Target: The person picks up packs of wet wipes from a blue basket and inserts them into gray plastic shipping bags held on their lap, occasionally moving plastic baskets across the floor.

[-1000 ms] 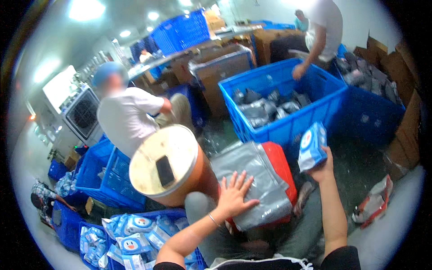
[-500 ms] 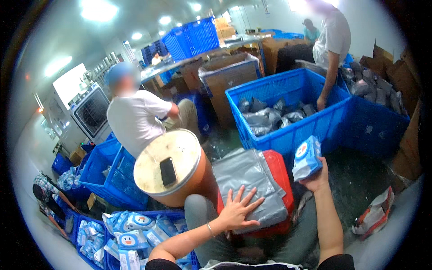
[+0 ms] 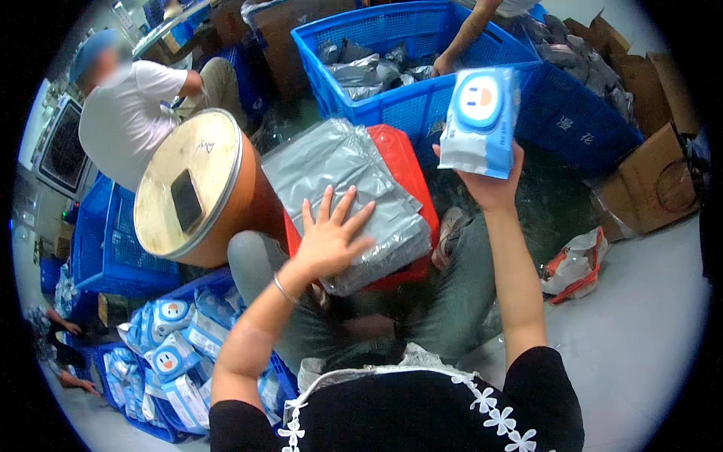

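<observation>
My right hand [image 3: 493,184] grips a blue-and-white pack of wet wipes [image 3: 482,124] by its lower end. The pack is held up in front of me with its round-lidded face turned towards me. My left hand [image 3: 331,237] lies with fingers spread on a stack of grey plastic mailing bags [image 3: 339,162]. Under the bags is a red plastic box or stool [image 3: 403,162], between my knees; its lower part is mostly hidden. On my left, a blue crate [image 3: 282,377] holds many more wipes packs [image 3: 169,358].
A drum [image 3: 188,184] with a phone [image 3: 186,200] on its lid stands at my left knee. Ahead, a large blue crate [image 3: 422,113] holds grey packages, with another person's hand [image 3: 443,66] reaching in. A seated person [image 3: 139,98] is beyond the drum. Cardboard [image 3: 651,181] stands at right.
The view has tipped down and shifted right. My right hand has turned the wipes pack more upright, its face now towards me. My left hand remains on the bags.
</observation>
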Demonstrator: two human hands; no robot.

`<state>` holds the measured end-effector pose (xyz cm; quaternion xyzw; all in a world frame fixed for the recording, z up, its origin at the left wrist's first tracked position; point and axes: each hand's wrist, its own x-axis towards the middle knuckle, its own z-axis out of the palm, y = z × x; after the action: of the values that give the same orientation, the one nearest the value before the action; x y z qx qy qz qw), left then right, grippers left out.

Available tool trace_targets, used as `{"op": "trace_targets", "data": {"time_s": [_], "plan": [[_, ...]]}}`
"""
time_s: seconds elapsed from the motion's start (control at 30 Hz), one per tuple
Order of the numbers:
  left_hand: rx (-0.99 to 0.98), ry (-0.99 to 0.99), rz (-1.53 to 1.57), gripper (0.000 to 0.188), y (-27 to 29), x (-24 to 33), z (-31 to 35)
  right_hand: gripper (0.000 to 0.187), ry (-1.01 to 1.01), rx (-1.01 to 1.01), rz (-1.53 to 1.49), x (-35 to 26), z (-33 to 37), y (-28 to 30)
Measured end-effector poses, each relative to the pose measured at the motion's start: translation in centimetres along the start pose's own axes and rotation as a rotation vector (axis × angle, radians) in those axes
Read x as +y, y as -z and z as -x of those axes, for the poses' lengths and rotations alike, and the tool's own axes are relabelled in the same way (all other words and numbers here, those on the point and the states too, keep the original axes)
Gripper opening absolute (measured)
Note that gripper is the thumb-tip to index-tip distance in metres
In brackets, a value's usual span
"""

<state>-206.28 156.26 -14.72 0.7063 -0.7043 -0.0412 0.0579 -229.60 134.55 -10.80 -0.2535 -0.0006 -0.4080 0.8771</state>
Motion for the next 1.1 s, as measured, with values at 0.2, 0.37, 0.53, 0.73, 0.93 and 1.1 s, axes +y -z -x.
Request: {"op": "trace_targets", "data": {"time_s": [0.2,0.37,0.53,0.73,0.93,1.1], "plan": [[0.218,-0.099,0.487,0.035,4.1,-1.2,-0.8,0.053,0.272,0.115,0.322,-0.9,0.8,0.9],[0.214,-0.173,0.144,0.021,3.9,0.8,0.2,0.078,0.012,0.205,0.814,0.9,5.1,-8.7],[0.294,-0.09,0.255,0.013,2.9,-0.3,0.2,0.082,0.277,-0.142,1.71,3.8,7.5,-12.4],[0.478,0.139,0.579,0.008,4.8,-0.9,-0.9,0.074,0.272,-0.415,2.281,7.3,9.2,-11.9],[0.73,-0.066,0.369,0.01,6.0,0.1,-0.1,0.073,0.08,-0.427,2.302,7.3,7.6,-12.0],[0.52,0.139,0.296,0.012,6.3,-0.6,2.0,0.069,-0.092,-0.211,2.316,7.3,7.3,-12.0]]}}
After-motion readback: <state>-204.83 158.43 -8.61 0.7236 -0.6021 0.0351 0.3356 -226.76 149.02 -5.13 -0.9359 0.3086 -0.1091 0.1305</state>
